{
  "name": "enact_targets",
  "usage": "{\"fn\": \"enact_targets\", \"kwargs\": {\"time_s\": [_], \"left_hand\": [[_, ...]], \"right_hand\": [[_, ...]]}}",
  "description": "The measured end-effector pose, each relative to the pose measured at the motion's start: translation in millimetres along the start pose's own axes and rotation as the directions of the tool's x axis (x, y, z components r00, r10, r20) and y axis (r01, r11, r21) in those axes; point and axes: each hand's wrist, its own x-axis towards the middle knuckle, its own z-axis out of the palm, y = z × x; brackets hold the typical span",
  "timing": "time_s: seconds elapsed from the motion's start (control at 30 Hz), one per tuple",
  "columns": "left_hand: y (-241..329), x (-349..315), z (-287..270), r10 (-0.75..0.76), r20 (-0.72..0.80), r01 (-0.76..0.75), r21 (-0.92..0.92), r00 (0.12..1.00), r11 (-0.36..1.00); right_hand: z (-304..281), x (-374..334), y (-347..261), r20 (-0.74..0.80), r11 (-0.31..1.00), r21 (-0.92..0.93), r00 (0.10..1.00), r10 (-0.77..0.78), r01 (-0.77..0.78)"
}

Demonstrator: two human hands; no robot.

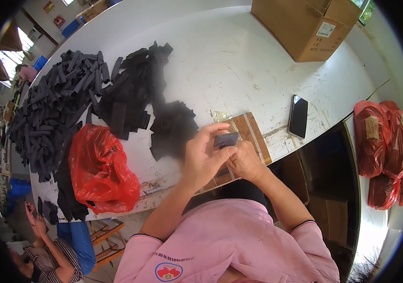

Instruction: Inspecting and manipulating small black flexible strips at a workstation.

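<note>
In front of my chest, over the table's near edge, a small dark grey folded piece of fabric [226, 140] is held between my two hands. My left hand [202, 153] is closed on it, with the thumb along its near side and the forefinger at its far side. Pressed close from the right, my right hand [247, 159] also grips it; some of its fingers are hidden. Beneath my hands lies a brown board [253, 129] with pale strips across it. Just left of them, flat black fabric pieces [174, 126] lie in an overlapping stack.
A heap of rolled dark strips [60, 96] covers the table's left. A red plastic bag [102, 170] lies nearer me. A phone [298, 116] and cardboard box [307, 30] are to the right, with red bundles [375, 139] beyond. A person [53, 257] sits lower left.
</note>
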Motion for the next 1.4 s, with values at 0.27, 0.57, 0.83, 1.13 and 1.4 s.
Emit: {"fn": "enact_targets", "kwargs": {"time_s": [0.27,0.57,0.83,1.13,1.4], "left_hand": [[18,0,-18,0.137,-0.231,-0.255,-0.626,0.963,0.737],[-8,2,-32,0.082,-0.342,-0.171,-0.238,0.936,0.956],[-89,47,-230,0.322,-0.81,0.736,0.582,0.49,0.345],[-72,20,-247,0.208,-0.725,0.456,0.601,0.657,0.656],[-2,-53,-78,-0.586,-0.049,0.553,-0.274,0.809,0.787]], "right_hand": [[-36,25,-33,-0.008,0.984,-0.151,0.995,-0.102,0.1],[-30,27,-22,0.062,0.989,-0.104,0.993,-0.099,0.105],[-74,-18,-31,-0.26,0.804,0.565,0.884,0.388,-0.187],[-10,-232,87,-0.044,0.192,0.346,0.189,0.981,-0.918],[6,-110,0,0.372,0.357,0.641,0.682,0.63,-0.679]]}}
